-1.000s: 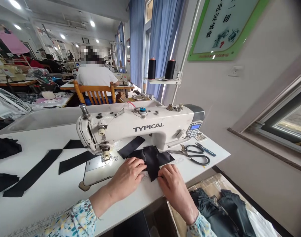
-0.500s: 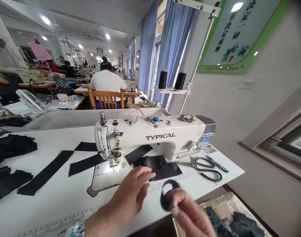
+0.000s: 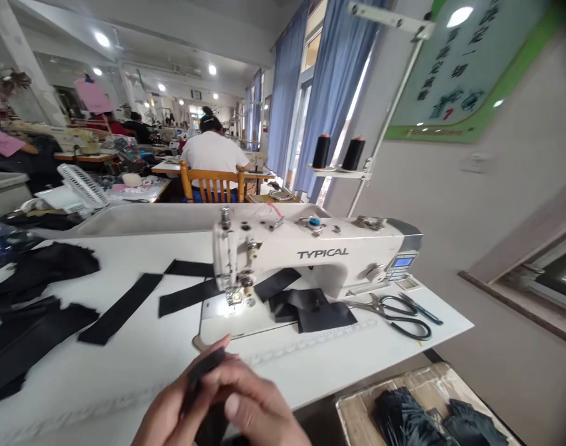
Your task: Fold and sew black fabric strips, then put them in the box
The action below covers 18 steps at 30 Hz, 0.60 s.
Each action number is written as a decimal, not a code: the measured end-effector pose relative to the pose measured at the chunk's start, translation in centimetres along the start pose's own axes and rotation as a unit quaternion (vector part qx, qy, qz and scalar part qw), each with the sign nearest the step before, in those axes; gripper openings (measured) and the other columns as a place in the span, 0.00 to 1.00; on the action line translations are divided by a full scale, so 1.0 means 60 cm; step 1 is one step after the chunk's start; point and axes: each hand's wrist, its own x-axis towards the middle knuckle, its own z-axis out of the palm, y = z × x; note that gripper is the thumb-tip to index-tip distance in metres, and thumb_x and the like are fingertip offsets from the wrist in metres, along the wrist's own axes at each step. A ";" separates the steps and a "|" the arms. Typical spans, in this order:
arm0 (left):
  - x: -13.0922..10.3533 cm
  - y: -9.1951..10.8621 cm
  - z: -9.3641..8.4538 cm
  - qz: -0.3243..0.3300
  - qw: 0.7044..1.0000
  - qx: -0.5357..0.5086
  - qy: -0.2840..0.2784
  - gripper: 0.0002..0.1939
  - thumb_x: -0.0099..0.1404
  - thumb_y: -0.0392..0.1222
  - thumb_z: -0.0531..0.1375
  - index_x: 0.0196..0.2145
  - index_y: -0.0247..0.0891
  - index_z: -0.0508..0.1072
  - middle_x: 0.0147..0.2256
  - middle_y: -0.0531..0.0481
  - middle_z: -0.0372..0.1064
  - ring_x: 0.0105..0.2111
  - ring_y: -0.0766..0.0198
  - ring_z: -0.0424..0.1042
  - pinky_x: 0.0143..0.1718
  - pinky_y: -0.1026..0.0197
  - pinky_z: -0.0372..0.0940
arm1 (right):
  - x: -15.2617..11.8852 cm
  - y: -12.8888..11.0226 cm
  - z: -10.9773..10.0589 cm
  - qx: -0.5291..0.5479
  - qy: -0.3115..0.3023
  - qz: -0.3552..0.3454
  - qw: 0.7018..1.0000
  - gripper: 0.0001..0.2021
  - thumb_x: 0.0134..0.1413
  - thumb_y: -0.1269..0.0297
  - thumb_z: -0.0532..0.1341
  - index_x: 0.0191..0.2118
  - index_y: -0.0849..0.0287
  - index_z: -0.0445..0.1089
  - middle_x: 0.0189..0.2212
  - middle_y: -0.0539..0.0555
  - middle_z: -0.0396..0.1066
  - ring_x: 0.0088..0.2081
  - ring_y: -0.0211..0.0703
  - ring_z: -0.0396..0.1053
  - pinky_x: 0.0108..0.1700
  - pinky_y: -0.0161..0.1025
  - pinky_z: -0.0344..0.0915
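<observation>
Low in the head view, my left hand (image 3: 171, 402) and my right hand (image 3: 255, 396) are close together, both closed round a black fabric strip (image 3: 208, 365). Part of the strip shows between the fingers and hangs below them. Behind the hands stands a white sewing machine (image 3: 324, 241). Black fabric pieces (image 3: 327, 316) lie beside its needle area, one over another. More black strips (image 3: 122, 310) are spread on the white table (image 3: 139, 365) to the left.
Black-handled scissors (image 3: 404, 316) and a blue tool (image 3: 422, 310) lie at the table's right. A cardboard box (image 3: 357, 409) with dark gathered fabric stands below right. Black cloth (image 3: 41, 334) is heaped at the left. A person in white (image 3: 213, 152) sits ahead.
My right hand has moved left with the black piece, and my left hand has drawn back from the fabric by the machine to meet it. The view has shifted left.
</observation>
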 end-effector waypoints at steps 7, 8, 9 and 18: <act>0.002 0.039 -0.024 -0.119 0.949 -0.287 -0.054 0.23 0.68 0.55 0.64 0.52 0.36 0.80 0.51 0.38 0.77 0.41 0.51 0.79 0.42 0.54 0.74 | -0.002 0.002 -0.027 -0.201 0.105 0.025 0.974 0.12 0.67 0.53 0.61 0.51 0.48 0.73 0.51 0.52 0.74 0.56 0.51 0.67 0.62 0.48 0.60; 0.003 0.038 -0.025 -0.095 0.947 -0.300 -0.064 0.21 0.70 0.54 0.63 0.52 0.37 0.80 0.49 0.39 0.77 0.40 0.53 0.78 0.40 0.56 0.73 | 0.001 0.002 -0.028 -0.225 0.106 0.029 0.968 0.12 0.67 0.52 0.60 0.51 0.48 0.72 0.51 0.52 0.74 0.57 0.51 0.67 0.63 0.48 0.59; 0.002 0.036 -0.026 -0.076 0.945 -0.310 -0.070 0.20 0.71 0.52 0.62 0.53 0.38 0.79 0.47 0.40 0.78 0.40 0.55 0.78 0.39 0.57 0.73 | 0.005 0.001 -0.027 -0.244 0.099 0.030 0.964 0.13 0.67 0.51 0.60 0.51 0.48 0.71 0.51 0.52 0.74 0.57 0.51 0.67 0.63 0.48 0.59; -0.010 0.019 -0.047 -0.044 0.954 -0.280 -0.098 0.27 0.76 0.50 0.57 0.67 0.37 0.64 0.35 0.44 0.80 0.35 0.55 0.79 0.38 0.56 0.71 | 0.056 -0.002 0.002 -0.233 0.024 0.033 0.972 0.12 0.67 0.51 0.61 0.50 0.50 0.70 0.53 0.53 0.72 0.58 0.50 0.66 0.62 0.48 0.60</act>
